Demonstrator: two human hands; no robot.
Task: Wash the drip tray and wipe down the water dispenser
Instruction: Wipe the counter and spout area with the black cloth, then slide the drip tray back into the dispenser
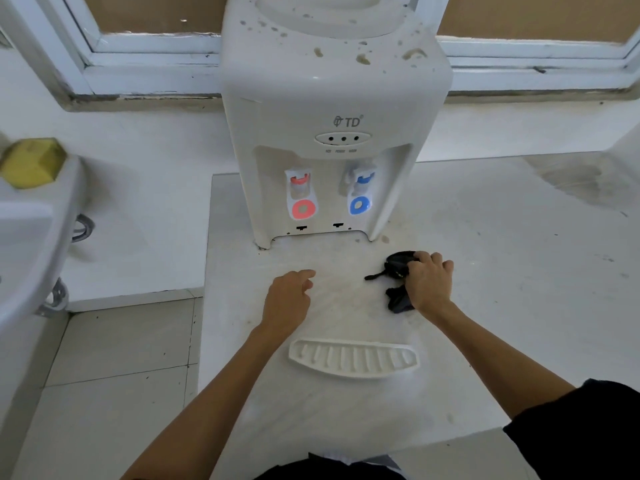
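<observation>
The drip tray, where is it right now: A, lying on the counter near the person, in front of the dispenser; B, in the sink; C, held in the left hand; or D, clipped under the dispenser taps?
A: the drip tray lies flat on the counter, apart from the water dispenser, and neither hand touches it.

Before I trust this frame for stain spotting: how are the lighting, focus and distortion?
Head view: soft, even light, faint shadows; wide-angle bending bows the window frame and sink; the yellow sponge at the left edge is blurred; brown spots on the dispenser top and the drip tray ribs read clearly.
</observation>
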